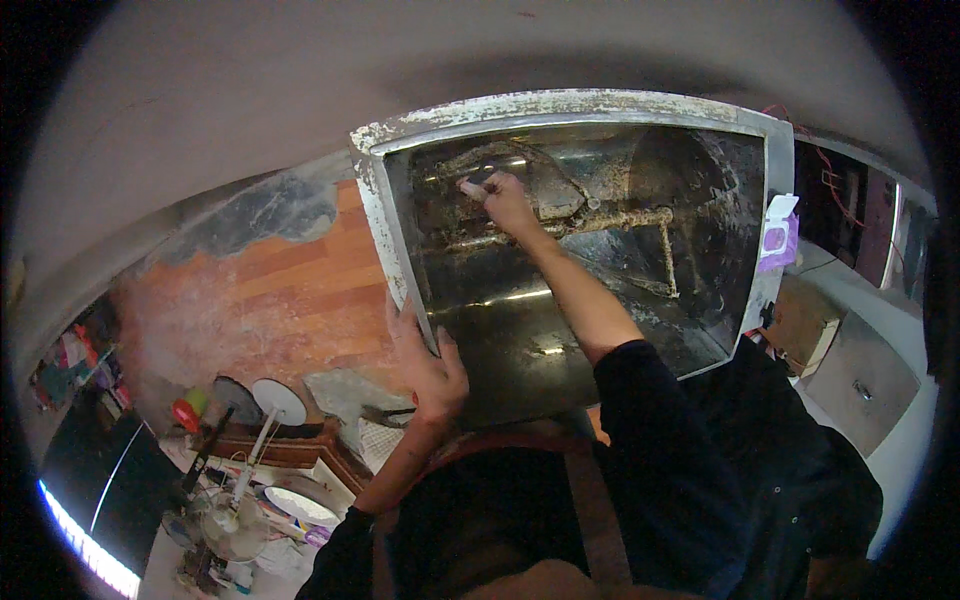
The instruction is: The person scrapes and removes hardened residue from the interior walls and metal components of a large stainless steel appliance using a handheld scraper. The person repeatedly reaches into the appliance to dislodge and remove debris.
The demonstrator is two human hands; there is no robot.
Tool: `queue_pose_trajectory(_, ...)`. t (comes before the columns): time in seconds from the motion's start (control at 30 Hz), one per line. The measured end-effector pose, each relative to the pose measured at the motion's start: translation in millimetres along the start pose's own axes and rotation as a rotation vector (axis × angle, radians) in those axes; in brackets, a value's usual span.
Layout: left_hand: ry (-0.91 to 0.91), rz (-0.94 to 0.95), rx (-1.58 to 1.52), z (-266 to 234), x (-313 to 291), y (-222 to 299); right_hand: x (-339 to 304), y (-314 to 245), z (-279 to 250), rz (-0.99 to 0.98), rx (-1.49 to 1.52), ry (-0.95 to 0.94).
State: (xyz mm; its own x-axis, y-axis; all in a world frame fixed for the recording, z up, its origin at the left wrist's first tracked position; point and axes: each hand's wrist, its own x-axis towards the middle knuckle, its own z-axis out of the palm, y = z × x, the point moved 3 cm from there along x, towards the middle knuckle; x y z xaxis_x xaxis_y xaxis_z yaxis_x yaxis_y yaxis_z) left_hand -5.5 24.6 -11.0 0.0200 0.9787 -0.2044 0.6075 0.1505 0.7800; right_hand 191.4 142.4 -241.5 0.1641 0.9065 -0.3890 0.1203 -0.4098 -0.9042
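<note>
I see the open metal tank [600, 104] filling the centre and upper right of the frame. My left hand [432, 372] grasps its worn white rim, left of centre. My right hand [510, 205] reaches inside, upper centre, fingers pinched on a small object [483, 176] I can't identify. Just below it, a crusted pipe [625, 221] crosses the stained interior; a purple packet [776, 246] sits at the tank's right edge.

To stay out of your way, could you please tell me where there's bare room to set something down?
The orange floor left of the metal tub, between the left hand and the grey patch, looks bare though dusty. It is crowded at lower left, around the fan, and a purple packet is at the tub's right rim.
</note>
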Motion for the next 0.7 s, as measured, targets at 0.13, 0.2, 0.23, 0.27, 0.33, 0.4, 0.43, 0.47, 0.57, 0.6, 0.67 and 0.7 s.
queue_pose_trajectory(0.13, 0.017, 0.026, 0.013, -1.7, -2.8, -3.3, -14.0, -33.3, -10.4, -0.259, -0.408, 0.145)
queue_pose_trajectory(0.2, 0.033, 0.027, -0.026, -1.0, -1.2, -0.1, -20.2, -37.9, -20.3, -0.114, -0.348, 0.089)
queue_pose_trajectory(0.23, 0.039, 0.028, -0.045, -1.2, -0.3, 1.3, -17.8, -26.2, -23.0, -0.072, -0.263, 0.064)
queue_pose_trajectory(0.27, 0.033, 0.036, -0.042, -1.2, 0.1, 1.9, -13.4, -9.2, -24.3, -0.030, -0.178, 0.039)
queue_pose_trajectory(0.33, 0.023, 0.048, -0.031, -2.1, -0.3, 1.9, -12.9, -13.2, -21.8, 0.001, -0.159, -0.018)
queue_pose_trajectory(0.4, 0.020, 0.063, -0.001, -2.3, -0.1, 2.0, -14.1, -21.2, -23.2, -0.023, -0.300, -0.075)
queue_pose_trajectory(0.43, 0.018, 0.072, 0.012, -1.8, 0.1, 2.4, -13.0, -17.0, -22.3, 0.027, -0.231, -0.057)
queue_pose_trajectory(0.47, 0.015, 0.067, 0.016, -1.7, 0.6, 3.2, -11.5, -12.8, -18.3, 0.077, -0.162, -0.038)
queue_pose_trajectory(0.57, 0.014, 0.050, -0.009, -2.0, 1.5, 4.5, -10.0, -22.3, -3.8, 0.091, -0.250, 0.003)
queue_pose_trajectory(0.6, 0.026, 0.041, -0.042, -1.6, 0.6, 3.2, -8.9, -29.5, 1.1, 0.070, -0.326, 0.009)
queue_pose_trajectory(0.67, 0.040, 0.040, -0.064, -1.6, 0.3, 0.7, -6.8, -44.8, 6.1, -0.041, -0.376, 0.009)
queue_pose_trajectory(0.7, 0.040, 0.046, -0.056, -1.1, 0.4, 0.1, -6.7, -50.2, 6.5, -0.095, -0.404, 0.010)
